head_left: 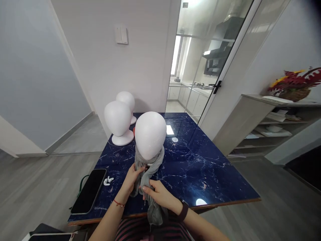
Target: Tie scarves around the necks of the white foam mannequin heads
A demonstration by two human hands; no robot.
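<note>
A grey scarf point(158, 163) is wrapped around the neck of a white foam mannequin head point(150, 135) that stands upright on the table. Its two ends hang down at the front, crossing below the neck. Close under the head, my left hand point(133, 175) has its fingers closed on the scarf's left side. My right hand point(158, 193) pinches the other end a little lower, between thumb and fingers. From there the loose grey end drops over the table's front edge. The head's base is hidden behind the cloth.
Two more white mannequin heads point(117, 118) stand at the back left of the dark blue marbled table point(195, 167). A black phone or tablet point(89, 190) and white earbuds point(108, 181) lie at the left edge. A glass door point(198, 57) and shelf unit point(271, 124) are beyond.
</note>
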